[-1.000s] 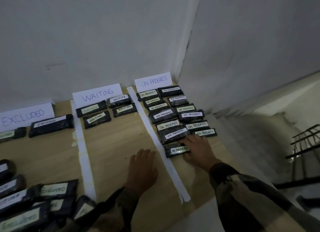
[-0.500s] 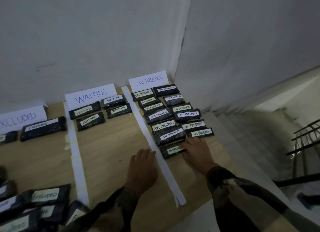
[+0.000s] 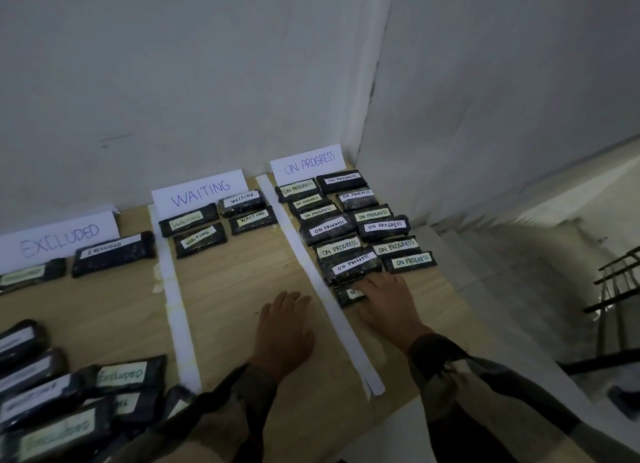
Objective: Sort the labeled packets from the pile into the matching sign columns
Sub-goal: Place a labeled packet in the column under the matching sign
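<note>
My right hand (image 3: 386, 301) covers most of the nearest dark plastic packet (image 3: 346, 294); only "ON" of its lettering shows. The blurred pile of dark labelled packets (image 3: 59, 424), lower left, runs off the edge. The far-left dark packet (image 3: 33, 272) has smeared writing, possibly EXCLUDED; I can't tell.

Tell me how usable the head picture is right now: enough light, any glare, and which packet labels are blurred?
Head view: dim, bluish light, no glare. Head view: the ON PROGRESS sign and WAITING sign read sharp; the pile at lower left is smeared by blur, with one Excluded label legible. Head view: the right hand covers most of the label on the nearest packet.
</note>
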Tool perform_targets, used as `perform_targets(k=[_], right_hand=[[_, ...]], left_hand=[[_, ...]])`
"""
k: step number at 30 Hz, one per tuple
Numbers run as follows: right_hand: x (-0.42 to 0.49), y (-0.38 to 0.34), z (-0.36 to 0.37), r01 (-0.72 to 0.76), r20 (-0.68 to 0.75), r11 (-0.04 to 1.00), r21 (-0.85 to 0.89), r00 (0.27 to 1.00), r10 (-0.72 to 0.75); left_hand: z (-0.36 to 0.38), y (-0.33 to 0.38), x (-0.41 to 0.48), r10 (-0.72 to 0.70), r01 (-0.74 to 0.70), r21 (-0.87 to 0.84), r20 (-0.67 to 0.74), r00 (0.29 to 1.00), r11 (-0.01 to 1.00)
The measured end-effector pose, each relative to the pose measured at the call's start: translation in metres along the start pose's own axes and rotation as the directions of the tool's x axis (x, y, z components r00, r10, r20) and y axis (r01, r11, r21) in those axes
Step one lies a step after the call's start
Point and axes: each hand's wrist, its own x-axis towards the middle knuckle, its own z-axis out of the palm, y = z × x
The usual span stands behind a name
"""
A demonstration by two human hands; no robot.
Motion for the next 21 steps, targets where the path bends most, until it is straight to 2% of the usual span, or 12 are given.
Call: perform_targets(k=[4, 6, 10, 14, 17, 21], right_hand=[[0.001, -0.04, -0.006, 0.025, 0.093, 0.995, 0.094, 0.995, -0.034], [0.001, -0.064, -0.008, 0.024, 0.136, 0.986, 0.165, 0.99, -0.047], [-0.003, -0.119, -0.01, 0.047, 0.118, 0.967, 0.25, 0.99, -0.079], [-0.009, -0.177, -0.011, 0.083, 0.168, 0.941, 0.329, 0.975, -0.145], [-0.014, -0.219, -0.009, 0.128, 0.184, 0.927, 0.353, 0.962, -0.203], [-0.02, -0.272, -0.006, 0.184, 0.172, 0.897, 0.401, 0.947, -0.271]], left_hand=[[-0.009, -0.017, -0.018, -0.001, 0.001, -0.004, -0.066, 0.998, 1.0], [-0.017, -0.027, -0.032, -0.036, 0.036, 0.005, -0.033, 0.999, 0.999], [-0.034, -0.053, -0.067, -0.09, 0.092, 0.017, -0.076, 0.993, 0.996], [-0.048, -0.088, -0.112, -0.152, 0.149, -0.028, -0.127, 0.98, 0.988], [-0.064, -0.116, -0.148, -0.214, 0.208, -0.05, -0.198, 0.957, 0.977], [-0.077, -0.155, -0.191, -0.309, 0.302, -0.067, -0.223, 0.925, 0.951]])
